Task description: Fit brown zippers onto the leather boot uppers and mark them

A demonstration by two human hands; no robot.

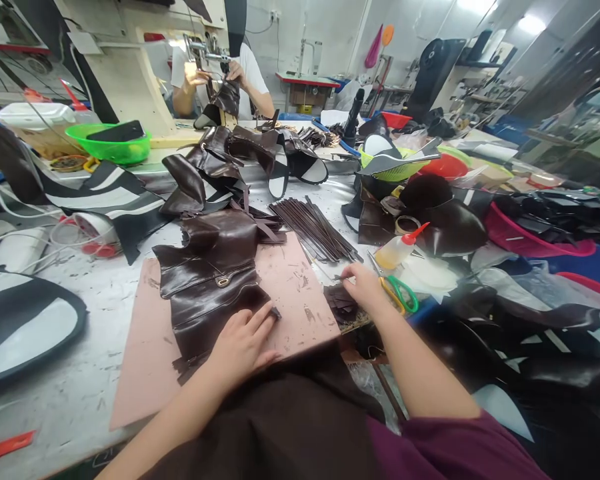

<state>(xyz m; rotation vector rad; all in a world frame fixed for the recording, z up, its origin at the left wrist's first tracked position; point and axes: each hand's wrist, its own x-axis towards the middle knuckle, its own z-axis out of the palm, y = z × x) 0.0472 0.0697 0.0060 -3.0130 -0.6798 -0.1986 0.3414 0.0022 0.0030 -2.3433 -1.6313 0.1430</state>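
My left hand (245,337) lies with fingers stretched out over the lower right edge of a dark brown leather piece (207,280). That leather carries seams and a small metal buckle (223,281), and rests on a pinkish board (300,293). A small dark tab (276,313) sticks out by my left fingertips. My right hand (363,287) is closed in a pinch just off the board's right edge; what its fingertips hold is too small to make out. Below it sits a pile of small dark leather pieces (341,303). Beyond it lies a bundle of thin brown leather strips (315,227).
Yellow- and green-handled scissors (403,297) and a glue bottle (397,250) with a red nozzle stand right of my right hand. Leather parts (215,153) are heaped behind the board. A green bowl (113,143) stands left. Across the table a person works at a sewing machine (205,53).
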